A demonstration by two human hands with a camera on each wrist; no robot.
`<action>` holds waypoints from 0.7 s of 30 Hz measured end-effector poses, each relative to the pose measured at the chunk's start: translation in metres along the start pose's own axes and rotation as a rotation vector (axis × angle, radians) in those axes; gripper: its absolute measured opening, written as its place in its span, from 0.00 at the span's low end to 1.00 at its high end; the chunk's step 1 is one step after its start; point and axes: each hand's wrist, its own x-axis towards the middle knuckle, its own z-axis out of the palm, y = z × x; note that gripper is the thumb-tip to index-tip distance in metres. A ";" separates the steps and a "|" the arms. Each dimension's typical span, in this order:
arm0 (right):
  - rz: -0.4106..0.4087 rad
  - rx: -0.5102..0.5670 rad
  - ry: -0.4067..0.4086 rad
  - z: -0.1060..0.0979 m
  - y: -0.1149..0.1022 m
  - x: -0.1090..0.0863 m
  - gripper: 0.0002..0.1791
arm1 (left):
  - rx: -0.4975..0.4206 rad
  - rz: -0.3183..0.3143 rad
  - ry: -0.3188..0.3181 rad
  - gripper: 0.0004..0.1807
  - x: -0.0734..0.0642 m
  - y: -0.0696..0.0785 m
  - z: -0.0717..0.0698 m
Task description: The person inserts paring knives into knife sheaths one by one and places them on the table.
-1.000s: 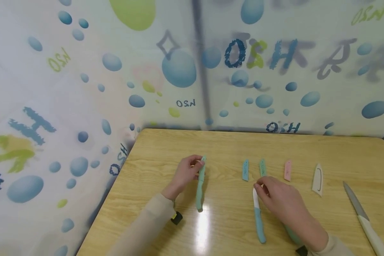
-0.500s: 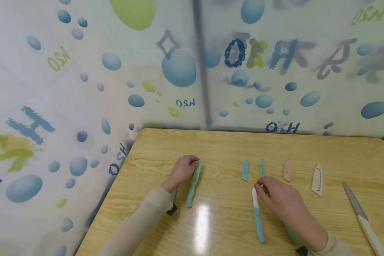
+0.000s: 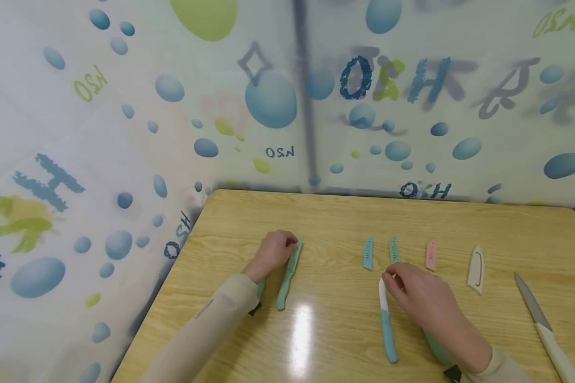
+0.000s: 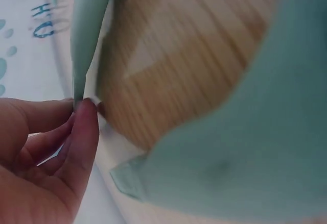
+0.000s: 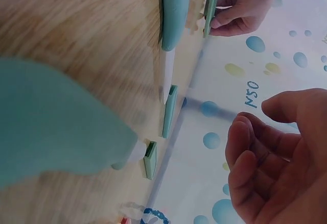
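Observation:
My left hand (image 3: 276, 249) pinches the far tip of a slim green knife (image 3: 287, 282), which is green along its whole length, as if sheathed. In the left wrist view, thumb and fingertips meet on the narrow end of this green knife (image 4: 89, 35). Whether it touches the table cannot be told. My right hand (image 3: 419, 290) hovers by the white blade of a blue-handled knife (image 3: 388, 335). Its fingers are loosely bent and hold nothing, as the right wrist view of the right hand (image 5: 276, 152) shows. A green handle (image 3: 435, 348) lies partly hidden under the right forearm.
Blue (image 3: 368, 254), green (image 3: 394, 251) and pink (image 3: 431, 255) sheaths lie in a row, with a white sheath (image 3: 476, 270) further right. A large white-handled knife (image 3: 546, 324) lies at the right. Another green shape (image 3: 261, 290) shows beneath the left wrist. A patterned curtain stands behind the table.
My left hand has shifted slightly left, and the green knife's handle end has swung left and tilted. The right hand has stayed nearly still.

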 end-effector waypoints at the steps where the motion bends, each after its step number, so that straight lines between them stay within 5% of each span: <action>1: -0.003 -0.002 0.006 0.000 0.001 0.000 0.05 | 0.014 0.007 0.001 0.08 0.000 0.000 0.000; 9: 0.037 0.035 -0.024 -0.007 0.007 -0.002 0.06 | 0.040 0.068 0.028 0.08 -0.004 0.006 0.000; 15: 0.085 0.049 -0.022 -0.015 0.017 -0.006 0.09 | -0.006 0.148 -0.031 0.11 -0.006 0.045 -0.002; 21: 0.087 0.031 0.016 -0.020 0.024 -0.008 0.10 | -0.011 0.181 -0.122 0.14 0.007 0.089 0.010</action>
